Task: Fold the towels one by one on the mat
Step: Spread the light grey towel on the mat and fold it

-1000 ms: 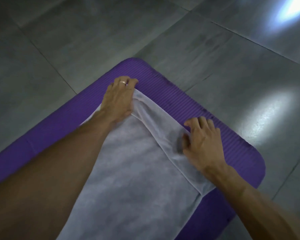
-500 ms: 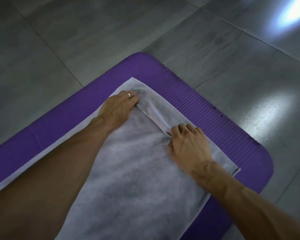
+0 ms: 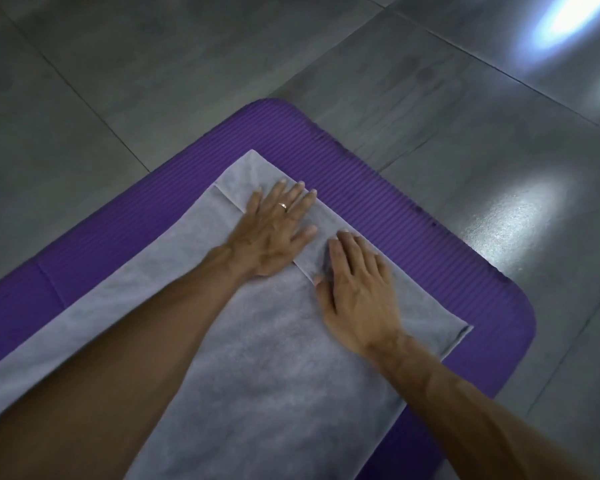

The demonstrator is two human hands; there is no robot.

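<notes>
Left hand [image 3: 274, 233]: fingers straight and slightly spread, palm down, pressing flat on the far strip of the towel [image 3: 257, 358]. Nothing grasped. Ring [image 3: 283, 205] on one finger. Fingertips lay on the strip beyond a crease line; heel of the palm lay on the near side of that line.

Right hand [image 3: 359, 292]: fingers also straight, close together, palm down on the same far strip, just right of the left hand. Thumb lay out to the left, touching the cloth at the crease. Nothing grasped; the two hands were near but not touching.

Towel: grey, spread flat on the mat [image 3: 413, 216], its long axis running from the mat's near left toward its far right end. A crease or fold edge crossed it parallel to its far edge and passed under both hands. Far left corner of the towel lay near the mat's far corner; right corner lay near the mat's right corner, with a thin hem showing there. A purple margin of mat showed along the far edge and the left edge.

Mat: purple, ribbed, rounded corners, lying on the floor [image 3: 153, 64] of grey tiles. Bright light patches reflected off the tiles at right.
</notes>
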